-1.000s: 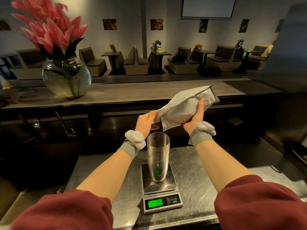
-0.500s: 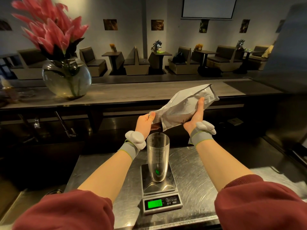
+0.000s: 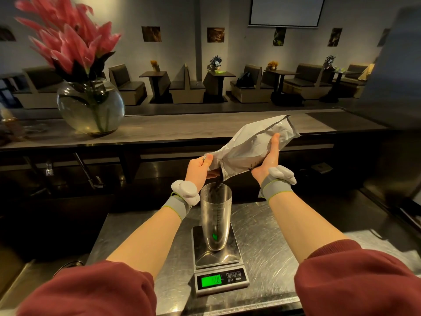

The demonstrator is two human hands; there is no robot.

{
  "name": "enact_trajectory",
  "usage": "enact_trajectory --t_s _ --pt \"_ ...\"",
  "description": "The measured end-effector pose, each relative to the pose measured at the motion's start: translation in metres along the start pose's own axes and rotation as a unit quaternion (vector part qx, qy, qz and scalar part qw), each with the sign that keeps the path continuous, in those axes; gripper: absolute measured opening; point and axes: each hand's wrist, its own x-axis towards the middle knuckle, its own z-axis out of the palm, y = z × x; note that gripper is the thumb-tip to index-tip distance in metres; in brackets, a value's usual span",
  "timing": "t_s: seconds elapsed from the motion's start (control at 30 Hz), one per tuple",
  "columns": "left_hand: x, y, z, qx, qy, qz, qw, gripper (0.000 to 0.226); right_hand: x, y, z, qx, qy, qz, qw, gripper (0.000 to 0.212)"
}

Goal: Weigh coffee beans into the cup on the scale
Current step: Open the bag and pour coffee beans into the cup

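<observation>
1. Head view: the left hand [image 3: 198,168] pinches the mouth corner of a white coffee bag [image 3: 251,147], while the right hand [image 3: 268,160] is closed around the bag's body from beneath, thumb up along its side. The bag is tilted mouth-down to the left.
2. A thin dark stream of beans [image 3: 217,185] drops from the mouth into a tall clear measuring cup [image 3: 215,218], which stands upright on the steel platform of a digital kitchen scale [image 3: 217,258] on the metal counter [image 3: 268,242].
3. To do this step well, I judge the mouth should stay directly over the rim, with the left hand keeping the opening narrow and the right hand setting the tilt in small amounts, so the flow can be cut off quickly near the target weight. Neither hand should touch the cup or platform, or the reading will be off.
4. The green display [image 3: 211,280] shows digits too blurred to read. Print on the bag and the scale's button labels are likewise illegible; no brand can be made out.
</observation>
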Motion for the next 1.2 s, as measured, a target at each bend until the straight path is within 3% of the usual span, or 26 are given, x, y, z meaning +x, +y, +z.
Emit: enact_trajectory --t_s 1.2 --pt "-0.0009 -0.0007 -0.001 0.007 0.012 0.001 1.0 0.036 -0.0027 0.0013 -0.0007 -0.001 -0.004 0.006 1.0 0.084"
